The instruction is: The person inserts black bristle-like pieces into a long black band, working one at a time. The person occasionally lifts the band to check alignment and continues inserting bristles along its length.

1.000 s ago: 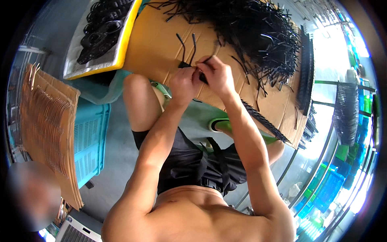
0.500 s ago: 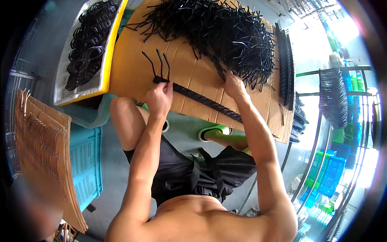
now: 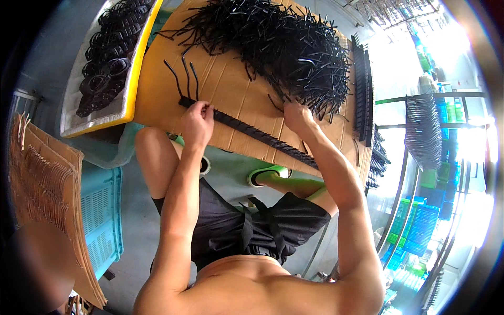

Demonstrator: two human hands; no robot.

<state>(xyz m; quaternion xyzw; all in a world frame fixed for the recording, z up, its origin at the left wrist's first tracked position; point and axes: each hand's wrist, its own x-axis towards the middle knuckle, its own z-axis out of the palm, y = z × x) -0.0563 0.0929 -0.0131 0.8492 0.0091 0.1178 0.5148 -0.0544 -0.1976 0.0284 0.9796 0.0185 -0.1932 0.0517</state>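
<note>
A long black slotted strip [image 3: 262,137] lies slantwise along the near edge of the cardboard-topped table. Several thin, bent black pieces, like glasses temples [image 3: 187,79], stand up from its left end. My left hand [image 3: 197,125] is closed in a pinch on the strip, just right of these pieces. At the near edge of a big heap of loose black temples [image 3: 283,44], my right hand [image 3: 298,116] is closed, with a thin black temple [image 3: 274,103] sticking out leftward from the fingertips. My fingers partly hide that piece.
A white foam box with a yellow rim [image 3: 131,100] holds black glasses frames [image 3: 107,68] at the left. Filled black strips [image 3: 362,89] line the table's right end. Cardboard sheets [image 3: 47,173] and a light-blue crate [image 3: 102,220] stand lower left. Racks with baskets [image 3: 420,226] are at right.
The whole view has shifted slightly. My right hand has drawn back a little from the heap, and a temple now shows at its fingertips. My left hand stays on the strip.
</note>
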